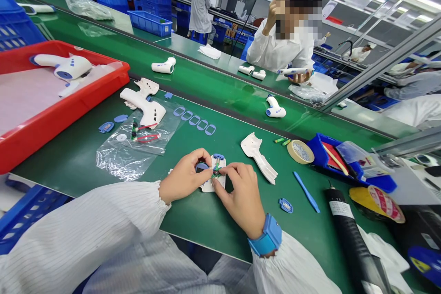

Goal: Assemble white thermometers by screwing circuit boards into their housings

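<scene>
On the green table, a white plastic thermometer shell half (208, 187) lies between my hands. A small green circuit board (216, 172) and blue parts sit in it. My left hand (188, 172) is closed at its left side, the thumb tip at the board and the curled index finger over the shell. My right hand (243, 190), with a blue wrist strap (267, 236), pinches at the board's right edge, its thumb on the shell's lower part. Whatever lies between the fingertips is partly hidden. Another white shell half (259, 157) rests to the right.
A red tray (69, 105) stands at left. Near it lie white shells (146, 105), a plastic bag (127, 156) and several blue frames (195, 121). On the right are a blue pry tool (306, 192), tape roll (300, 152), blue bin (351, 163) and black electric screwdriver (351, 239). A co-worker sits across.
</scene>
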The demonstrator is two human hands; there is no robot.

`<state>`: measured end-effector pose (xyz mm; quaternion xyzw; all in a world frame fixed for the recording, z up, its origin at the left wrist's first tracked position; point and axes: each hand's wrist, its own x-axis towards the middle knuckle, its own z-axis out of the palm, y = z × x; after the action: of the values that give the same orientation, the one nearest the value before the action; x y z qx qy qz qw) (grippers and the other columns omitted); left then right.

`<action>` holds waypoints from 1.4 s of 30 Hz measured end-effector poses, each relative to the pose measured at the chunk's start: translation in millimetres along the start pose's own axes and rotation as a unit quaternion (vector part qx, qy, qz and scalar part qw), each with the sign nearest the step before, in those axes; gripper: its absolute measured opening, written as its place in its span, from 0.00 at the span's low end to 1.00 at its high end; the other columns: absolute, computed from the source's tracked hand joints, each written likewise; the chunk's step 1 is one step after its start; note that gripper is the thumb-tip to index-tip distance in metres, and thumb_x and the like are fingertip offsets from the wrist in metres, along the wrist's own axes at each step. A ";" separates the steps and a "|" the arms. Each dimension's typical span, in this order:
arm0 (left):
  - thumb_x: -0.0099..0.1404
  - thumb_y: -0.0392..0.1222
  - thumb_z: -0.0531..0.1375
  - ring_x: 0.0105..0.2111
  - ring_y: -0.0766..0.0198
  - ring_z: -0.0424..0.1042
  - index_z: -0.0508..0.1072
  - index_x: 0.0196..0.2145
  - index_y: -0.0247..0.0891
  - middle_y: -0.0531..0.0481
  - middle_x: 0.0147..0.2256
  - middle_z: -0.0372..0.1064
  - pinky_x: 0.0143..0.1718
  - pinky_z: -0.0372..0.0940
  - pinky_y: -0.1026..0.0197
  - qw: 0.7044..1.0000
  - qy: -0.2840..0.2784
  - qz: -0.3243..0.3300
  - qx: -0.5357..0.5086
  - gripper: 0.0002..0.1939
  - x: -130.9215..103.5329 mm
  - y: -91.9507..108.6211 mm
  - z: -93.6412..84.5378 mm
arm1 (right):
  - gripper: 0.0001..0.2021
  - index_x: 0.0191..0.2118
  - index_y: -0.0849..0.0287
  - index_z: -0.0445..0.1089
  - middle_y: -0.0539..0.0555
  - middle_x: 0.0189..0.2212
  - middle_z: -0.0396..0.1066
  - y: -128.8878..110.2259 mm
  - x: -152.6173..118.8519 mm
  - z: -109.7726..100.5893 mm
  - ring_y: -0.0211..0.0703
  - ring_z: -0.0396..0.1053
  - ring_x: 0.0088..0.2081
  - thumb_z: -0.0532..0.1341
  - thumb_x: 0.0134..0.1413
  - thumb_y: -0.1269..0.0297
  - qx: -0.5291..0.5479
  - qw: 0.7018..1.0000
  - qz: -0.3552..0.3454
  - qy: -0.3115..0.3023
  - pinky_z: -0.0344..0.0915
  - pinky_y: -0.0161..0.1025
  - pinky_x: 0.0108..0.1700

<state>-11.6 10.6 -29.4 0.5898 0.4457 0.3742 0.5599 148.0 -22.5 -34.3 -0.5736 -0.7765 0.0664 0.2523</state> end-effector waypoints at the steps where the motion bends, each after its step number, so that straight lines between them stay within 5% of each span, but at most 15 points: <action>1: 0.54 0.32 0.56 0.23 0.72 0.53 0.61 0.28 0.37 0.59 0.24 0.54 0.24 0.51 0.68 1.000 -0.002 -0.001 -0.002 0.05 0.0 -0.2 0.1 | 0.08 0.36 0.59 0.70 0.56 0.35 0.67 0.5 0.5 -0.3 0.47 0.61 0.38 0.60 0.50 0.63 -0.001 1.000 -0.002 -0.004 0.59 0.44 0.37; 7: 0.54 0.32 0.56 0.22 0.72 0.54 0.62 0.28 0.37 0.59 0.24 0.55 0.23 0.52 0.68 1.000 0.001 0.001 0.007 0.05 0.2 -0.6 0.3 | 0.07 0.36 0.59 0.69 0.56 0.41 0.70 2.0 4.1 -2.0 0.49 0.61 0.42 0.61 0.49 0.64 -0.006 0.999 -0.029 -0.026 0.57 0.45 0.41; 25: 0.54 0.33 0.56 0.22 0.72 0.54 0.62 0.28 0.38 0.59 0.23 0.54 0.23 0.52 0.68 1.000 0.006 0.001 0.020 0.05 0.1 0.5 0.5 | 0.05 0.34 0.58 0.68 0.52 0.32 0.72 1.1 3.4 -4.2 0.46 0.60 0.38 0.59 0.52 0.64 -0.061 0.995 -0.077 -0.008 0.52 0.43 0.38; 42: 0.54 0.33 0.56 0.23 0.71 0.55 0.61 0.28 0.38 0.58 0.24 0.55 0.24 0.52 0.68 1.000 0.000 -0.016 0.015 0.05 0.1 1.9 0.6 | 0.05 0.34 0.56 0.67 0.50 0.34 0.73 7.8 5.6 -4.2 0.43 0.63 0.38 0.61 0.48 0.66 0.034 0.999 -0.031 -0.028 0.55 0.42 0.40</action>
<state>-10.9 10.5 -27.6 0.5909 0.4604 0.3588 0.5569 155.4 -15.5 -32.0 -0.5385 -0.7977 0.1015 0.2518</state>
